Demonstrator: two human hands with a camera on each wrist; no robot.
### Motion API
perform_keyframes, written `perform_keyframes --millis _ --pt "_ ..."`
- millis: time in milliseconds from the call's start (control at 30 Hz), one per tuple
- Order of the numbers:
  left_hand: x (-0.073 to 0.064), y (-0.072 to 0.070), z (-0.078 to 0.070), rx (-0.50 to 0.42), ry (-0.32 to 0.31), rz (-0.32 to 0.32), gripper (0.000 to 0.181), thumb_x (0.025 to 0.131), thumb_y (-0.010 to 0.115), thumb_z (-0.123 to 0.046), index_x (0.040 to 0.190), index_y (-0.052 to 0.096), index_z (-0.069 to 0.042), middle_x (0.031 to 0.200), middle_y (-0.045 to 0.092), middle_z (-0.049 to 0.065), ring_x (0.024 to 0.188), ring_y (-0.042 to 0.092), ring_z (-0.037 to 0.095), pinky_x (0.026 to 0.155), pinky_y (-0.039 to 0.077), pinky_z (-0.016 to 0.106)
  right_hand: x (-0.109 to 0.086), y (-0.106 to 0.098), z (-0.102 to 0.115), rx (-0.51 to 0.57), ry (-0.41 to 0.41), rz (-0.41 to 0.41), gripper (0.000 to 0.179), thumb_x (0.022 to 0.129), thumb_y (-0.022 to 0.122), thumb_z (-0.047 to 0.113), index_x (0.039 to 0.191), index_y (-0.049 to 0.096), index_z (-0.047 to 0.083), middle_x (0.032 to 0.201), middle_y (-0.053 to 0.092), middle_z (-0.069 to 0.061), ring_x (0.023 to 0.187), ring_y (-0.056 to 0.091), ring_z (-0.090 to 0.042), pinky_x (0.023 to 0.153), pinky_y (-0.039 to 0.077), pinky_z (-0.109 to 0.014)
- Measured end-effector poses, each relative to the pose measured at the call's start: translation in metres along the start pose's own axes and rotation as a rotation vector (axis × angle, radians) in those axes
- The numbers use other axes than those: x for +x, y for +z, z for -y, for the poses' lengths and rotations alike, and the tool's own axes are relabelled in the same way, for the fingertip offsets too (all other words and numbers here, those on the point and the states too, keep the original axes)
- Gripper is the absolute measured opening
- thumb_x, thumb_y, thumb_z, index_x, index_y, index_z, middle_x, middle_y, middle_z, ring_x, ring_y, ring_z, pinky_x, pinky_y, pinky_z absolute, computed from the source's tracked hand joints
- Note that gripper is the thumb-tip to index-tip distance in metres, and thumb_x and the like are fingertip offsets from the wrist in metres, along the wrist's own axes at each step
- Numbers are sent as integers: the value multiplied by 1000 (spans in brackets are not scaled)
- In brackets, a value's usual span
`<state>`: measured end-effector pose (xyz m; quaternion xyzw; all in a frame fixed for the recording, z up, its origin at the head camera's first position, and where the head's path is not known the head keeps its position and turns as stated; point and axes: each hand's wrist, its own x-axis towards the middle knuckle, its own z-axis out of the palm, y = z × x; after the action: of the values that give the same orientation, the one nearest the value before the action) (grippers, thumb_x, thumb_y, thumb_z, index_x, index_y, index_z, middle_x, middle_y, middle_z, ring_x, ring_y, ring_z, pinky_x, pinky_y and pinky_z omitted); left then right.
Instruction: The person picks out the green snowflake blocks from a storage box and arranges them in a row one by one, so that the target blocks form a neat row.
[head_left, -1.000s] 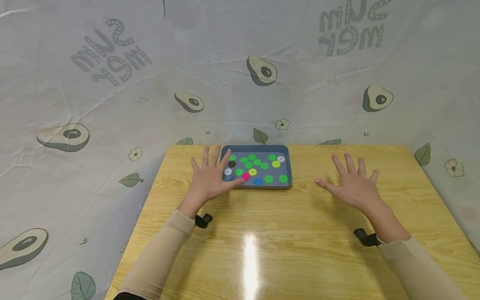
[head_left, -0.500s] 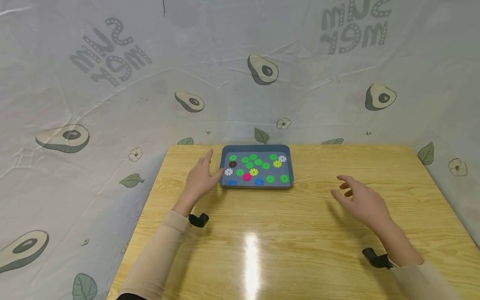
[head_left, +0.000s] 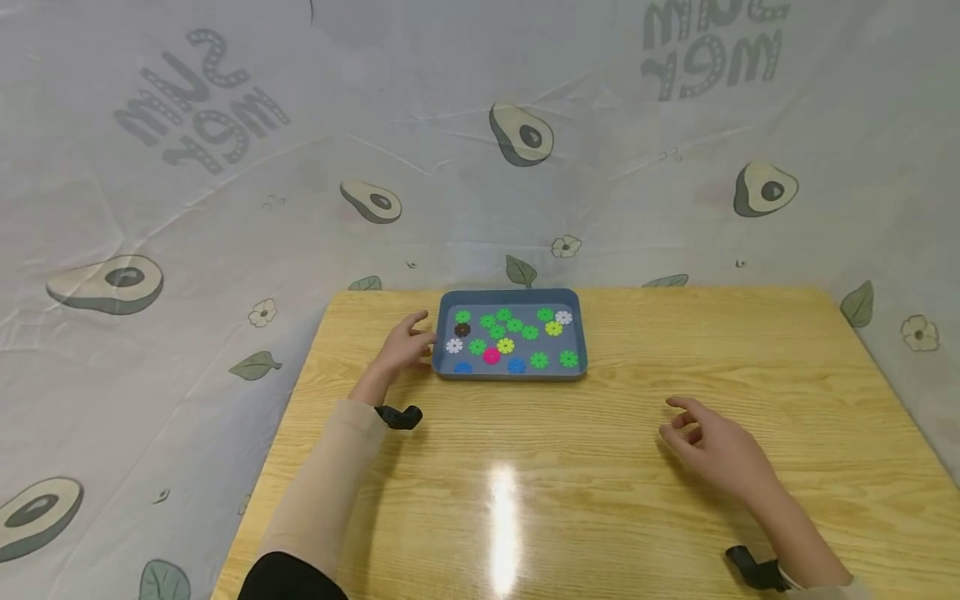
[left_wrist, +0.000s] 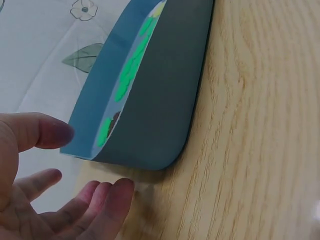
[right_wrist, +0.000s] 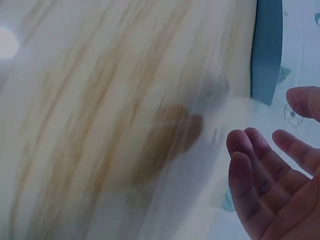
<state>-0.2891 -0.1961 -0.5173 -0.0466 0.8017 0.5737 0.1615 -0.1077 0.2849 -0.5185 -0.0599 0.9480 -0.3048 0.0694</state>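
A blue-grey rectangular tray (head_left: 510,377) lies near the table's far edge. On its floor are several flat, notched, flower-like plastic discs: green (head_left: 539,360), yellow (head_left: 553,328), white (head_left: 454,345), blue (head_left: 517,365), one pink (head_left: 491,356) and one dark brown (head_left: 462,330). Beside the tray's left end is my left hand (head_left: 403,348), fingers loosely bent. The left wrist view puts its thumb (left_wrist: 42,131) close to the tray's corner; whether they touch I cannot tell. My right hand (head_left: 723,454) hovers over the right part of the table, fingers loosely curved, holding nothing.
The pale wooden table (head_left: 600,500) reflects a bright light strip near its middle. Behind it hangs a light cloth (head_left: 442,100) printed with avocados, leaves and lettering. Each wrist wears a small black camera mount, one on the left (head_left: 401,417) and one on the right (head_left: 753,569).
Both hands were spread with straight fingers; now the fingers are relaxed and bent. The left hand has drawn off the tray to its left end. The right hand has come nearer to me.
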Motion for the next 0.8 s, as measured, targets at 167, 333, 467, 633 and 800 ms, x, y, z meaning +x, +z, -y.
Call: perform_keyframes --millis 167,333,467,633,800 --pt "9 0 4 -4 -23 17 76 97 62 -7 165 30 -16 147 49 26 117 60 38 84 60 45 9 11 12 20 -48 -7 56 101 67 34 146 55 2 115 69 -9 91 70 -20 70 56 -41" --pt "16 2 7 26 -19 38 76 95 63 -3 164 34 -17 147 50 26 116 62 36 81 61 46 31 17 29 26 -102 -37 48 101 68 28 141 60 2 111 68 -6 89 69 -18 70 57 -41" --pt "19 4 7 34 -5 51 76 93 63 -1 163 36 -17 143 51 26 110 62 35 78 61 48 54 20 42 25 -128 -59 42 102 66 25 137 64 2 109 68 -6 89 68 -19 72 56 -42" --pt "19 6 8 37 12 58 76 93 62 0 163 37 -16 139 54 26 105 64 33 74 62 45 88 20 64 26 -160 -63 38 102 66 24 132 67 1 107 68 -8 89 66 -21 74 56 -43" --pt "19 7 7 51 22 53 77 92 62 1 162 37 -15 137 55 27 103 64 34 73 62 45 123 21 85 26 -201 -25 35 100 68 22 128 69 1 109 69 -10 90 65 -23 76 56 -44"
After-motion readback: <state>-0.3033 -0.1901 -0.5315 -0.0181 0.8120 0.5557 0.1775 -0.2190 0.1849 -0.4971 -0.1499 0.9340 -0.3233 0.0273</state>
